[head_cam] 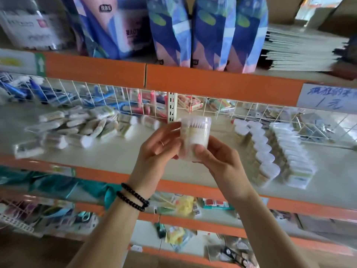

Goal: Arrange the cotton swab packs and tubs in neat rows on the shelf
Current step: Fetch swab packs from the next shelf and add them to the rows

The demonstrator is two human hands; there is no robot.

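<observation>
Both hands hold one clear tub (195,136) of cotton swabs in the air above the middle of the shelf (123,157): the left hand (156,149) pinches its side, the right hand (216,161) wraps its base. Neat rows of tubs (258,149) and flat boxes (293,153) stand to the right; a loose heap of swab packs (77,126) lies to the left. The risk, I think, is setting this tub down against the row's end too hard, since the tall tubs stand touching and one knock could topple several. The smooth plastic might also slip if either grip eases early
</observation>
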